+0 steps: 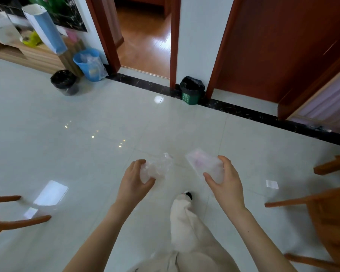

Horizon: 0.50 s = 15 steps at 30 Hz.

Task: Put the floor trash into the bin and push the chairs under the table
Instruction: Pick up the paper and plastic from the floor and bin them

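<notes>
Both grips are closed on trash: the left hand (134, 180) pinches a crumpled clear plastic wad (157, 167), the right hand (227, 182) clasps a flat, translucent pinkish packet (205, 163) — each piece juts forward past its fingers, above the pale tiled floor (86, 118). Wooden chairs (330, 218) flank the person on either side. Ahead, open floor leads to three bins along the wall — a green bin (190, 92) with a black liner, a blue bin (89, 64) and a black bin (64, 82).
</notes>
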{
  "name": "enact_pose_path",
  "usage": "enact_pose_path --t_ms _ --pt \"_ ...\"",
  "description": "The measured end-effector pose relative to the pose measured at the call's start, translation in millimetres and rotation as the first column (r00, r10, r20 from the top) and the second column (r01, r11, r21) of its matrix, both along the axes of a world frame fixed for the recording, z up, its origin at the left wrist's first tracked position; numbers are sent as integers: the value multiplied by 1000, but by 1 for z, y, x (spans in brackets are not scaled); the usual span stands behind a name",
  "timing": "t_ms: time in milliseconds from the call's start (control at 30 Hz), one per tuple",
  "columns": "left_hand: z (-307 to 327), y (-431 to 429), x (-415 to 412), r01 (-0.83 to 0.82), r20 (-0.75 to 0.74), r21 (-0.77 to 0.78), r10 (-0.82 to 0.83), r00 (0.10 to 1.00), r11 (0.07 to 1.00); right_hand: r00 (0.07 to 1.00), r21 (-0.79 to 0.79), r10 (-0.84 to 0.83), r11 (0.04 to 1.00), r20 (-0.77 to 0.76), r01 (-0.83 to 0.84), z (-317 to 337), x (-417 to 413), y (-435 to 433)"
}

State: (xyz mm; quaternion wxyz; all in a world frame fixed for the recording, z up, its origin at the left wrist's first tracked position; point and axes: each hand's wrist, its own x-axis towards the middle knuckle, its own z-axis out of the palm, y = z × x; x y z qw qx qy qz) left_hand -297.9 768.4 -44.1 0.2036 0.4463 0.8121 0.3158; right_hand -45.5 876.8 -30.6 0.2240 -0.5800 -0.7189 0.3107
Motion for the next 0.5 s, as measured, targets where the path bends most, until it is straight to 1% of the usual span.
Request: enact_pose_path --t_ms 167,333,500 --pt "13 121 -26 -7 -9 25 7 1000 1000 1000 25 9 1000 -5 -9 8 -23 124" --pt "35 242 -57 -13 -12 90 14 1000 996 1000 59 6 998 -23 -5 30 -48 241" --pt "25 331 -92 2 -17 53 -1 1000 999 999 42 -26 999 -29 27 23 -82 324"
